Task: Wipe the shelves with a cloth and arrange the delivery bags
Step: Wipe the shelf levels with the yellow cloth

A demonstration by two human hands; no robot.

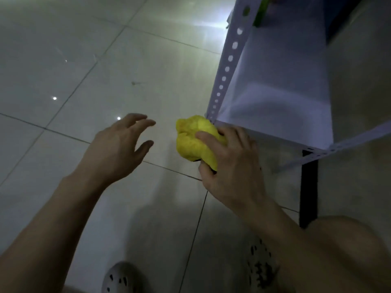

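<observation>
My right hand [232,163] grips a bunched yellow cloth [194,140] at the near left corner of a white metal shelf [281,98]. The cloth touches the foot of the perforated white upright [229,58]. My left hand [122,144] hovers over the floor to the left of the cloth, fingers spread and holding nothing. The shelf board looks bare. No delivery bag is clearly visible; something green [261,11] shows at the top behind the upright.
Glossy pale floor tiles [84,70] fill the left and middle. A black post [309,187] stands under the shelf's near corner. My knee [347,246] is at the lower right and my perforated white shoes [122,278] at the bottom edge.
</observation>
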